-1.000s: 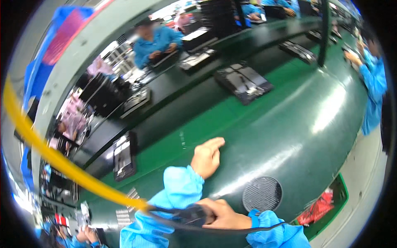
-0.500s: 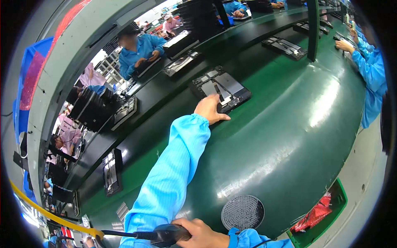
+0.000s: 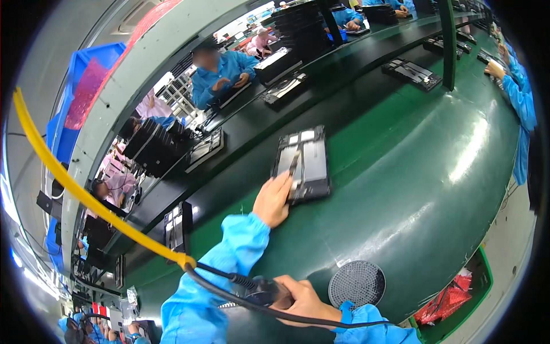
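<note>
My left hand point(image 3: 274, 198) reaches forward over the green bench and grips the lower left edge of an opened tablet-like device point(image 3: 313, 161). Its fingers lie on the inner parts, where silver battery plates and a black frame show. Close to me, my right hand point(image 3: 303, 301) is closed around a black corded tool point(image 3: 268, 291), which looks like an electric screwdriver; its tip is hidden. A black cable runs from it to a yellow cord point(image 3: 97, 206). Right of that hand sits a round dark dish point(image 3: 357, 284) with a grid of small holes.
More opened devices lie along the bench, one at left point(image 3: 177, 223) and one at far right point(image 3: 411, 73). A dark raised ledge point(image 3: 240, 155) runs behind. A green bin point(image 3: 487, 275) holds red wrap. Co-workers in blue sit across and at right. A green post point(image 3: 448, 46) stands at the back.
My left hand has drawn the device nearer, and it has turned to lie more nearly straight ahead of me. The view has shifted, and the yellow cord now crosses more of the left side.
</note>
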A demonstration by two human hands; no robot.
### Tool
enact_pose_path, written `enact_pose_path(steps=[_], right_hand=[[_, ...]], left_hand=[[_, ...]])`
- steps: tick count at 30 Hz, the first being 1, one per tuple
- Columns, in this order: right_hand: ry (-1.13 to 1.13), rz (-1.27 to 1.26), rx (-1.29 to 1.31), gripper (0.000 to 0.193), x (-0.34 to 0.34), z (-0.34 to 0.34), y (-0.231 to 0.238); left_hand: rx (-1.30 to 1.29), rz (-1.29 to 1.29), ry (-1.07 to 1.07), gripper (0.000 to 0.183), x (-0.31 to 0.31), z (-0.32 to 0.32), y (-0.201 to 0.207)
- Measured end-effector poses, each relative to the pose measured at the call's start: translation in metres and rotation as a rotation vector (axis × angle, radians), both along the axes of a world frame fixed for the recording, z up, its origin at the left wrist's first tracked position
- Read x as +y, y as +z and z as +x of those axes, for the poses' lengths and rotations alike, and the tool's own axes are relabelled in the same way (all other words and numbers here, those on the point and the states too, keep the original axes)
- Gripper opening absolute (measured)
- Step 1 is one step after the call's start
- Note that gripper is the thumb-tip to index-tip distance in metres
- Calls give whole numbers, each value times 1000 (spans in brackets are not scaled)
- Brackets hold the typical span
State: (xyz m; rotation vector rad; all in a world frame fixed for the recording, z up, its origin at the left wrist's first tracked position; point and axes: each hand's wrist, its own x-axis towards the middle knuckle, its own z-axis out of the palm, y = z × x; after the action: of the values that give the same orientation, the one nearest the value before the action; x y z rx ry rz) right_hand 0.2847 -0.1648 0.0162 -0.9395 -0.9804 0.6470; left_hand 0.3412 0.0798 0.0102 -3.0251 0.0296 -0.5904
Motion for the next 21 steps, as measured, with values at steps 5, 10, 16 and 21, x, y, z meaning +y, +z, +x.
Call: enact_pose_path(steps=[5, 10, 16, 21], right_hand=[[-117, -103, -96, 38, -2, 3, 6], [-61, -181, 9, 48, -26, 15, 27], [-227, -105, 99, 56, -19, 22, 33], [-534, -191, -127, 33, 22, 30, 30]], left_hand=[[69, -88, 63, 67, -45, -134, -6], [16, -232, 117, 61, -108, -216, -1], [102, -518, 79, 54, -171, -292, -14], [-328, -1054, 223, 64, -151, -292, -34]])
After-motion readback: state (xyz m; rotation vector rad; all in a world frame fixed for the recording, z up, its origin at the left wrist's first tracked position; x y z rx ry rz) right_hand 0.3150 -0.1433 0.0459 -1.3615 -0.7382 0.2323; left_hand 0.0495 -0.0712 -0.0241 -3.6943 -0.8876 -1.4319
